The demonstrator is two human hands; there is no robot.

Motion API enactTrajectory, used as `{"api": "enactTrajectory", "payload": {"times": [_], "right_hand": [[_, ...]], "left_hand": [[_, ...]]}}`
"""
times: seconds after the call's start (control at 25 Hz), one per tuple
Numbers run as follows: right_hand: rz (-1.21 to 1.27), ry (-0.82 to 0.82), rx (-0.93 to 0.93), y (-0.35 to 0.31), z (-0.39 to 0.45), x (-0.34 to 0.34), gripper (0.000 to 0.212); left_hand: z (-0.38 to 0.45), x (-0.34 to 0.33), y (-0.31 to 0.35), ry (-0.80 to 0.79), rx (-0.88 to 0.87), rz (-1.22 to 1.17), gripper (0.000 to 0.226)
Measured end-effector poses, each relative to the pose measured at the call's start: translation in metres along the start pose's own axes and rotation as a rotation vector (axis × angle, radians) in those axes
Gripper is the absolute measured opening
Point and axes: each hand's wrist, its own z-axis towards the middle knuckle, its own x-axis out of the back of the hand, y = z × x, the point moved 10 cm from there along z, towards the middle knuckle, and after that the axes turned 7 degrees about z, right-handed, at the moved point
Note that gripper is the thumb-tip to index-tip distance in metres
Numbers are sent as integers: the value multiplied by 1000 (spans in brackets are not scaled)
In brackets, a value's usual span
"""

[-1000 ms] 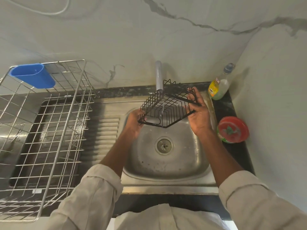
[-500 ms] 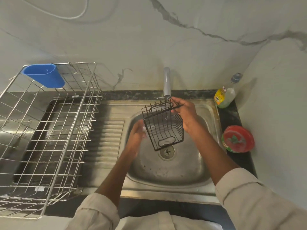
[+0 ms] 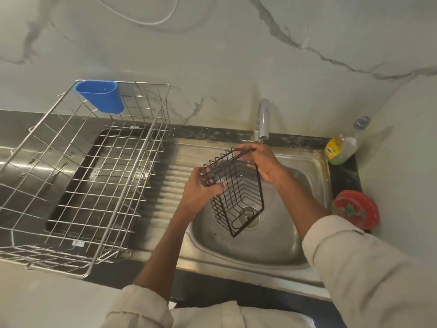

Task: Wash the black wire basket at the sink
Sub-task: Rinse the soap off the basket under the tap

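The black wire basket [image 3: 238, 192] hangs tilted over the steel sink [image 3: 314, 166], its long end pointing down toward the drain. My left hand [image 3: 201, 188] grips its upper left corner. My right hand [image 3: 266, 163] holds the top rim just below the tap [image 3: 263, 119]. I see no water stream from the spout.
A large steel dish rack [image 3: 94, 176] with a blue cup holder [image 3: 100, 95] stands on the drainboard to the left. A dish soap bottle [image 3: 341, 145] and a red-lidded container [image 3: 356, 209] sit on the black counter right of the sink.
The basket has swung from lying flat under the tap to hanging end-down, and has shifted left. My left hand has moved up onto its corner. The water stream seen earlier is gone.
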Motion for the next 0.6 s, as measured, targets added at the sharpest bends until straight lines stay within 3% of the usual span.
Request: {"api": "enactTrajectory", "payload": {"times": [0.24,0.44,0.6], "right_hand": [[-16,206,170,2,-26,28,26],[-103,429,225,3,-46,64,24],[-155,504,254,-7,-53,75,19]], "left_hand": [[-3,-15,-4,7,-42,23,66],[-3,-29,14,-19,-141,25,75],[-6,-33,29,-19,-211,52,78]]}}
